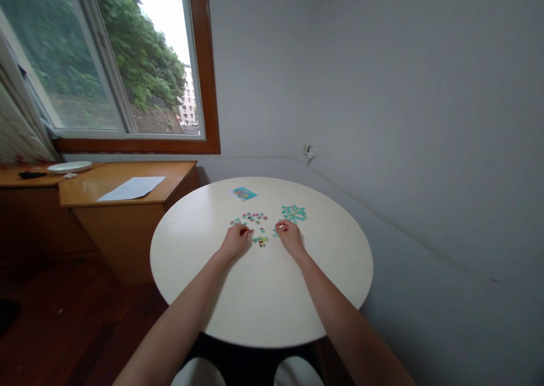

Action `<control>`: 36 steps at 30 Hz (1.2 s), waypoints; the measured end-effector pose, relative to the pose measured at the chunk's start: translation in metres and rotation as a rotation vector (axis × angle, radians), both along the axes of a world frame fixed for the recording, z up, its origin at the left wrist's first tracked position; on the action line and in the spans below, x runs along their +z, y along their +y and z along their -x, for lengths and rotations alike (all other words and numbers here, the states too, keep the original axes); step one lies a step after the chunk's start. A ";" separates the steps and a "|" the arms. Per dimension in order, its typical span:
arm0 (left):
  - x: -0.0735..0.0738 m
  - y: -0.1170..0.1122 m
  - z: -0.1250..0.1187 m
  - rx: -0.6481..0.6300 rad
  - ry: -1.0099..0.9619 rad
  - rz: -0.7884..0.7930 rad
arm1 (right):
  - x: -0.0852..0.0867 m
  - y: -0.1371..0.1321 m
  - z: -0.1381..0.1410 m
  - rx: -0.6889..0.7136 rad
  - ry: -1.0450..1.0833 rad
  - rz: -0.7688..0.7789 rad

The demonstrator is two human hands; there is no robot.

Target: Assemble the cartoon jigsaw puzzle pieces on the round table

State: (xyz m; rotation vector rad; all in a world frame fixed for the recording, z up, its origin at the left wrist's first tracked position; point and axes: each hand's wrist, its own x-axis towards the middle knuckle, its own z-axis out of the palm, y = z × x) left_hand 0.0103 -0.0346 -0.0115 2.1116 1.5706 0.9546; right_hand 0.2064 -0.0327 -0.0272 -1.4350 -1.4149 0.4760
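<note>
Two curled hands (235,241) (290,237), grasp unclear, puzzle pieces (294,213) near, round white table (261,295), wooden desk (176,177), window (104,46), grey walls (416,102)

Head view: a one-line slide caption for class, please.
Left hand and right hand among jigsaw pieces on a round white table.

Can't make out the printing on the turquoise jigsaw pieces (294,212), nor the fine figures on the picture card (243,193): too small. Hard to tell any piece from the curled fingers of the left hand (236,240) or of the right hand (290,237). Can follow both forearms (187,306) and the knees (298,371) only to the bottom edge, the curtain (17,102) only to the left, the window frame (209,91) only to the top. Can't identify the black object (32,175) on the wooden desk (176,173).
</note>
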 end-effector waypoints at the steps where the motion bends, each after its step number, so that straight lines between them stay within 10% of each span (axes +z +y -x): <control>1: 0.000 0.001 0.001 0.020 -0.012 -0.009 | 0.000 0.000 0.000 -0.005 -0.014 0.002; 21: 0.000 0.003 0.000 0.114 -0.079 -0.021 | 0.017 -0.013 -0.011 -0.012 -0.547 0.097; 36: 0.004 0.000 0.000 0.121 -0.056 -0.004 | 0.012 -0.010 -0.017 -0.020 -0.547 0.190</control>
